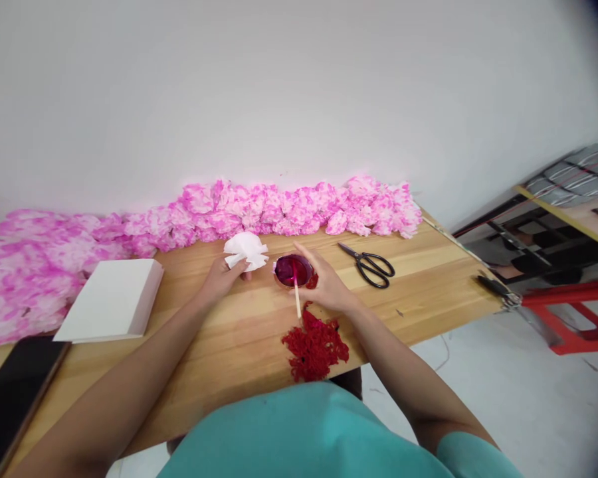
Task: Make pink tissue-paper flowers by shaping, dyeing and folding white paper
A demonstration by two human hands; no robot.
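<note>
Left of the bowl [282, 284], our left hand [222, 277] pinches white paper [246, 248] while our half-curled right hand [333, 287] grips the bowl, seemingly steadying it; its stick [298, 303] calls for gentle lifting.

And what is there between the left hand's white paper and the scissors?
In the head view: the cup of purple liquid, the stick in it, and the right hand.

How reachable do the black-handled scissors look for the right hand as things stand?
Probably yes: the scissors lie just to the right of the right hand, with only wooden tabletop visible between. It would likely first have to let go of the cup it curves around.
</note>
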